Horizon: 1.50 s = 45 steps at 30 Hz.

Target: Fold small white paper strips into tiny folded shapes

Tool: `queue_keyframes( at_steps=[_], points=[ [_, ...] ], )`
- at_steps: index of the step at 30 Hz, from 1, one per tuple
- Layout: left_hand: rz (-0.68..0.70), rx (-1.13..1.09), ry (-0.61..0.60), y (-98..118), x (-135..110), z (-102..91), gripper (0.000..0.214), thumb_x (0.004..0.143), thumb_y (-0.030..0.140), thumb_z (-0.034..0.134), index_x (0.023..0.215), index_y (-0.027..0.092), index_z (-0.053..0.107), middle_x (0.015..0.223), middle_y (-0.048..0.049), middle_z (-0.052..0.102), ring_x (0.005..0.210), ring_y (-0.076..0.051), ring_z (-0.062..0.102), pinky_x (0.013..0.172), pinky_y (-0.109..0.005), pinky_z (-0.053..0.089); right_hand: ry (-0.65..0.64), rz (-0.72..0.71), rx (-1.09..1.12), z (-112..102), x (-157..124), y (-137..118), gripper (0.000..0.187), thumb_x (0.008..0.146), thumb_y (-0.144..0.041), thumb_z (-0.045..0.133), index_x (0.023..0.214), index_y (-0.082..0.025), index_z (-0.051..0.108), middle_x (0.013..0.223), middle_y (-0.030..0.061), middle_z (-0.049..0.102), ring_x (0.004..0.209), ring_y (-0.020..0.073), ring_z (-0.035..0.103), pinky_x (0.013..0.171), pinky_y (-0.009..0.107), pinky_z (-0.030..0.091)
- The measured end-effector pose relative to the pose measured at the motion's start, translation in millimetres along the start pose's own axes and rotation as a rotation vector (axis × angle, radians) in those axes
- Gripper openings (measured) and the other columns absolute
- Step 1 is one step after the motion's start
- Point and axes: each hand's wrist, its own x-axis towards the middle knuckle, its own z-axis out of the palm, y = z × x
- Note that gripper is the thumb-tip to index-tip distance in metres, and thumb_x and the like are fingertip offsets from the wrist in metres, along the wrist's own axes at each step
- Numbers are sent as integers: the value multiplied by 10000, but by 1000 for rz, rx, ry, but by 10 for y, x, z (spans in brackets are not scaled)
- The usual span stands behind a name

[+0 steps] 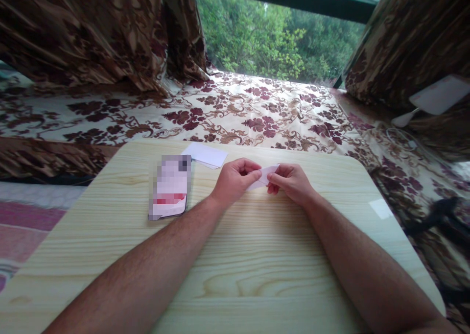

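Observation:
Between my two hands is a small piece of folded white paper [265, 176], held a little above the table. My left hand [238, 178] pinches its left end between thumb and fingers. At the right end, my right hand [290, 179] grips it with the thumb on top and fingers curled beneath. A crease line seems to run across the paper near my left thumb. Parts of the paper are covered by the fingers. Left of my left hand, a stack of white paper sheets [207, 154] lies near the table's far edge.
A partly pixelated phone-like object [171, 187] lies on the wooden table [257, 275] at left. A small white paper [381, 208] rests by the right edge. Beyond are a floral-covered ledge [257, 111], curtains [110, 35] and a white lamp-like object [438, 96].

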Motion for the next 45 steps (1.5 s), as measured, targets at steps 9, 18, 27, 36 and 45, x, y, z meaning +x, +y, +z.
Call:
queue_keyframes(
  at_steps=[9,18,27,36,45],
  points=[
    [9,-18,-132,28,-15,-18,435,678,297,790,1064,134,674,794,-37,710,667,-130,631,592,-220,450,24,-9,24,2,3,13,217,784,-331,685,677,-145,653,538,13,665,443,112,593,451,212,477],
    [-6,61,-68,-6,0,-6,312,717,323,745,960,130,705,783,-36,707,661,-136,621,584,-227,451,27,-40,6,6,-6,22,206,784,-325,687,687,-148,649,535,3,652,438,104,560,454,217,453],
    [28,101,-122,-30,-1,-9,283,741,251,705,1004,149,700,675,12,610,570,-91,533,523,-203,375,153,-104,4,47,-1,53,225,777,-360,718,710,-152,662,498,-24,591,423,82,479,430,212,353],
    [25,74,-132,-40,7,-10,276,735,255,707,987,141,704,743,-20,669,636,-121,603,574,-221,438,163,-118,49,23,-31,46,257,774,-385,730,686,-148,682,496,-18,575,433,86,457,443,229,333],
    [5,18,-135,-7,5,6,273,696,241,724,947,132,708,805,-43,718,687,-143,646,612,-233,484,150,-130,141,12,-19,105,248,823,-348,684,666,-156,689,497,-10,574,443,94,456,453,238,318]
  ],
)
